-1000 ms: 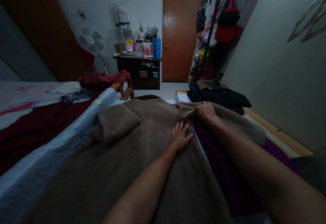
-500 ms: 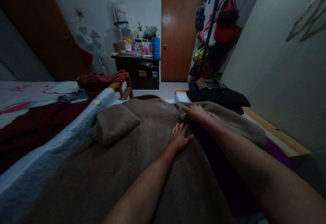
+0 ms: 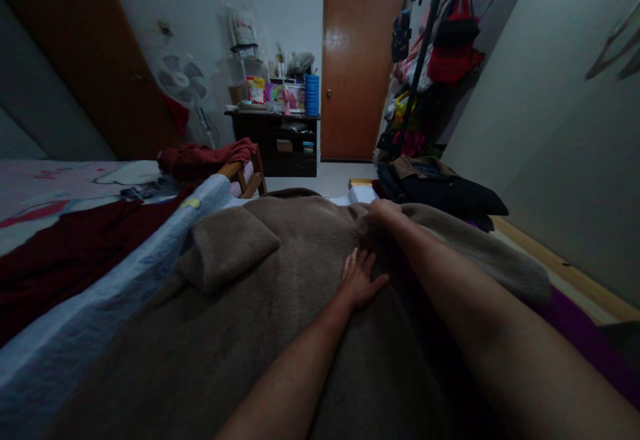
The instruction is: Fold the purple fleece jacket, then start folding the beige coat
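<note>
Head: right forearm (image 3: 465, 287) crosses purple cloth (image 3: 580, 328); dark clothes (image 3: 445, 191) beyond brown garment (image 3: 285, 293).

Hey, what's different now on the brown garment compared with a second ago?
The right hand has moved left along the upper edge of the brown garment, toward its middle; its fingertips are now hidden, so its hold is unclear. The left hand stays spread flat on the garment, the left sleeve stays folded inward, and the right sleeve still lies out to the side.

Fan (image 3: 182, 81) left of dark cabinet (image 3: 253, 150); wooden door (image 3: 353, 83) closed.
</note>
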`<state>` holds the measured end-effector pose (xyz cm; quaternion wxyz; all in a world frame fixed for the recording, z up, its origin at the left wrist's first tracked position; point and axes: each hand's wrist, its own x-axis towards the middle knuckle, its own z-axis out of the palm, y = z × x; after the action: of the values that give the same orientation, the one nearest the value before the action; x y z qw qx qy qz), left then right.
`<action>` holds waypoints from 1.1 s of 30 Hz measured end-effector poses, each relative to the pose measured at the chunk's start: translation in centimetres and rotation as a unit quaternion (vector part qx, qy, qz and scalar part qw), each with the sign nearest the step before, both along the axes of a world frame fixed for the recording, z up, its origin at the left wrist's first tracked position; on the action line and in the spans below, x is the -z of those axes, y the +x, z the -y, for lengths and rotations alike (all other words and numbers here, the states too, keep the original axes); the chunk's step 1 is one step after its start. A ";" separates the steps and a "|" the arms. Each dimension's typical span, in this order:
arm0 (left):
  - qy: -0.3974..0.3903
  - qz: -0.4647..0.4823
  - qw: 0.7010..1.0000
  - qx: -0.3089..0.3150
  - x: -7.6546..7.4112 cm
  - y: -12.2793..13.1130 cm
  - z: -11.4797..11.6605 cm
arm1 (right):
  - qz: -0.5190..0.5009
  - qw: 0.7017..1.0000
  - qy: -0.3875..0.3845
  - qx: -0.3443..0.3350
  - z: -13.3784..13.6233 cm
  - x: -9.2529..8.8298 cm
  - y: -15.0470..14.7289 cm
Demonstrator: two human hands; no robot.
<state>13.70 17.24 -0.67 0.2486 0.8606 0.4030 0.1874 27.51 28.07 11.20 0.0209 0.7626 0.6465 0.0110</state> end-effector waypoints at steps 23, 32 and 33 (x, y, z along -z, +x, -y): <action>-0.042 0.025 0.999 0.014 -0.7 -0.2 0.1 | -0.061 0.994 0.018 0.084 -5.2 1.8 2.2; -0.055 0.024 0.998 0.022 -0.8 -0.3 0.0 | 0.019 0.992 0.082 0.091 -4.6 2.8 1.5; -0.056 0.026 0.998 0.022 -0.8 -0.3 0.0 | 0.034 0.992 0.092 0.081 -4.6 2.7 1.4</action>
<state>13.39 17.24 0.15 0.3106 0.8490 0.3872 0.1809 28.89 32.66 8.48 -0.0269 0.8102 0.5779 0.0946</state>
